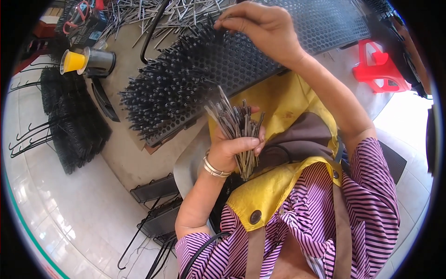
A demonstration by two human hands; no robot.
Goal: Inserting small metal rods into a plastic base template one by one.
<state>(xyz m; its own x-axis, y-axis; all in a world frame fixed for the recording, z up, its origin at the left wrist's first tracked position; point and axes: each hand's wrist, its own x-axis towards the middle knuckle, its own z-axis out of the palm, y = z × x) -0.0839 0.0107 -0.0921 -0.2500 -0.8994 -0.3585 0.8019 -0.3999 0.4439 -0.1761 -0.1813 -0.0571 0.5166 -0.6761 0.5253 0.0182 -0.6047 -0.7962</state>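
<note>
My left hand [240,148] grips a bundle of thin grey rods [227,118] in front of my yellow apron. Above and beyond it, a long black panel [241,60] with a honeycomb of holes lies across the work surface. Upright dark rods [162,90] fill its left part densely, while bare holes show toward the right. Over the boundary between them is my right hand [260,23], thumb and fingertips pinched together close to the rod tips. Whatever sits in that pinch is too small and dark to make out.
Loose grey rods [186,13] lie heaped behind the panel, near a bent black bar [151,35]. Yellow and grey cups [74,61] are at the left. Black bristly pieces with wire hooks [69,116] lie below them. A red plastic stool [378,69] stands at right.
</note>
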